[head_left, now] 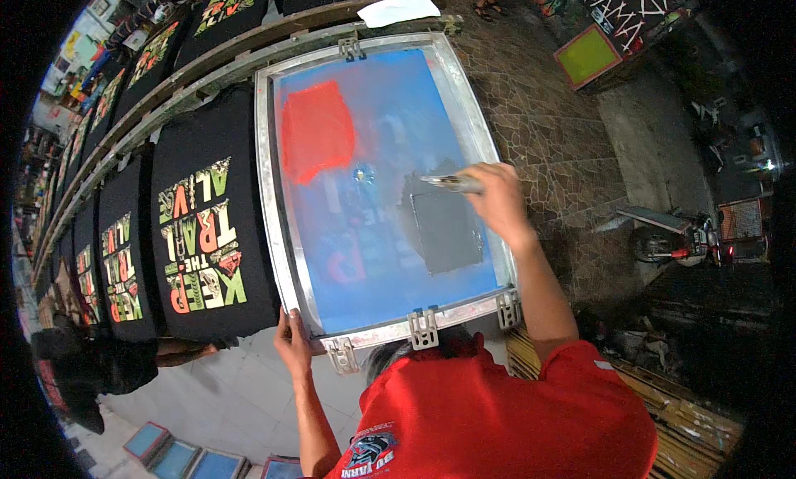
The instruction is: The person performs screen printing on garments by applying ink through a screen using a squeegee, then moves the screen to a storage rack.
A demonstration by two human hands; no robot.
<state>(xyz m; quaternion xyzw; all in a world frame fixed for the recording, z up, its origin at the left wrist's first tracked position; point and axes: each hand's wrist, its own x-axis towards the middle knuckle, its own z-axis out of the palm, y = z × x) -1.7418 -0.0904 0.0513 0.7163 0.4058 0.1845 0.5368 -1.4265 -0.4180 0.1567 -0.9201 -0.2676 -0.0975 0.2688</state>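
The long counter (249,52) carries black printed T-shirts (203,239), its far end blurred. On it lies my metal-framed printing screen (365,189). My left fingers (292,342) clasp its near rim; my right fingers (497,199) clench a squeegee (452,181), its blade partly hidden.

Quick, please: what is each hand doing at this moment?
Left hand: closed on the metal screen frame corner.
Right hand: closed on a scraper.

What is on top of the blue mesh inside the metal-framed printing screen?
On the printing screen lie a red ink patch and a grey ink patch. The right hand holds a metal scraper over the grey. Whatever lies beneath the screen is hidden.
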